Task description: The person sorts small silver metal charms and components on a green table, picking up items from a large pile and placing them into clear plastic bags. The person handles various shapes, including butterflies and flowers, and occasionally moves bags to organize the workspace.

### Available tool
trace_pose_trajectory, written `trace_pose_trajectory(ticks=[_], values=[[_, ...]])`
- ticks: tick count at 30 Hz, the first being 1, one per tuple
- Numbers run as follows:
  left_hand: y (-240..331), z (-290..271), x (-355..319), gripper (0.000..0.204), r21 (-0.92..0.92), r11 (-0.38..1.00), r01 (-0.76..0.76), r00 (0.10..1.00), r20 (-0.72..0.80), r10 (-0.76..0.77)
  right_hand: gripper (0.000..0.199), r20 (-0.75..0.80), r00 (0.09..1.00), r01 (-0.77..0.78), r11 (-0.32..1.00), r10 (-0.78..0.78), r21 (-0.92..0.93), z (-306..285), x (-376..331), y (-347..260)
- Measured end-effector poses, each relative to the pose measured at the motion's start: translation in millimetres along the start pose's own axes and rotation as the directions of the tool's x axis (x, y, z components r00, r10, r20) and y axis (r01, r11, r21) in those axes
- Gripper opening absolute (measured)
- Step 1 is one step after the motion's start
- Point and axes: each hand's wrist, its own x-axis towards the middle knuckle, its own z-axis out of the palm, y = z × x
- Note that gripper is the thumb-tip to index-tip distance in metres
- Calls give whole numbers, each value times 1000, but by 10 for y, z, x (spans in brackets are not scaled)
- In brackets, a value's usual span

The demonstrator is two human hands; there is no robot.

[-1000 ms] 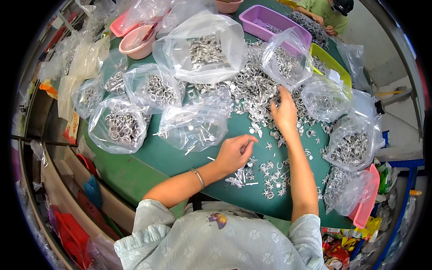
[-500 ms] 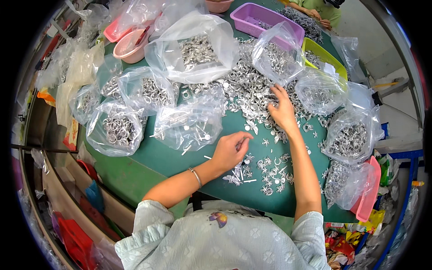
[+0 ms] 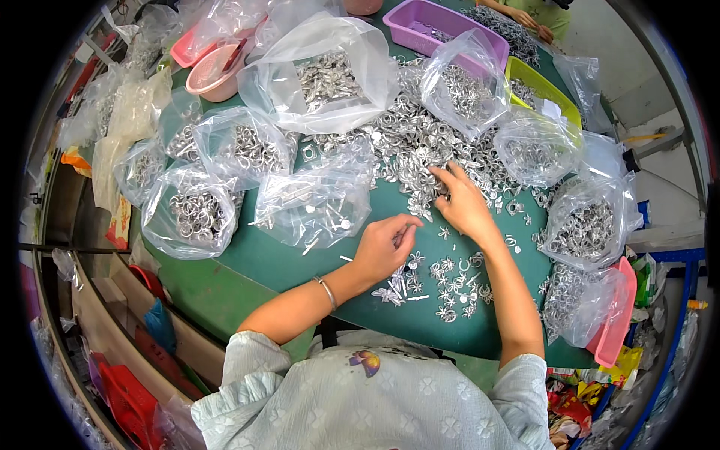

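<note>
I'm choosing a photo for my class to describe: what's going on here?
Someone's right hand, fingers spread, is at the near edge of a heap of silvery metal pieces on a green table. Their left hand is curled beside a smaller scatter of pieces; whether it holds any is unclear. Clear bags lie around the heap.

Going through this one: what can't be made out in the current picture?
- Left hand: head view; its curled fingers hide whether it holds anything.
- Right hand: head view; its own back and fingers hide whether it grips a piece.
- Pile: head view; pieces too small and overlapping to tell apart or count.
- Co-worker: head view; mostly cut off by the top edge.
- Pink tray: head view; a bag hides much of its inside.
</note>
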Motion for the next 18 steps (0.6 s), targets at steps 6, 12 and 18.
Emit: trace_pose_trajectory(ticks=[6, 12, 18], values=[[-3, 16, 13, 13, -23, 1000, -7, 999, -40, 6, 42, 81, 977, 194, 979, -199, 65, -10, -531, -79], [-9, 13, 24, 13, -51, 999, 2, 998, -63, -6, 31, -108, 978, 200, 954, -180, 224, -73, -821, 414], [-7, -18, 20, 15, -73, 994, 76, 996, -37, -78, 37, 61, 947, -301, 801, 317, 518, -561, -926, 653]])
